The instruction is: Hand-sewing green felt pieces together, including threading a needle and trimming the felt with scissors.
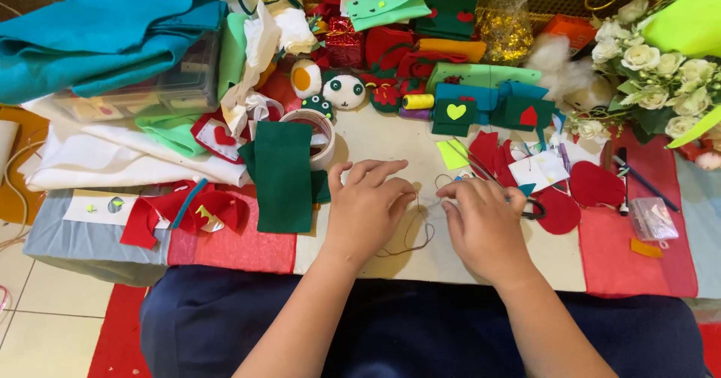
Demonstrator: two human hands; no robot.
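Both my hands rest on the cream table top point(390, 134), fingertips pinched together over a thin dark thread point(417, 237) that loops down between them: left hand point(368, 209) curled and nipping one end, right hand point(484, 224) closed on the other, with scissors point(532, 209) just beside it. I judge I'm working the thread end, perhaps threading or knotting, though any needle is too small to see. Next calls for steady, tiny fingertip control.
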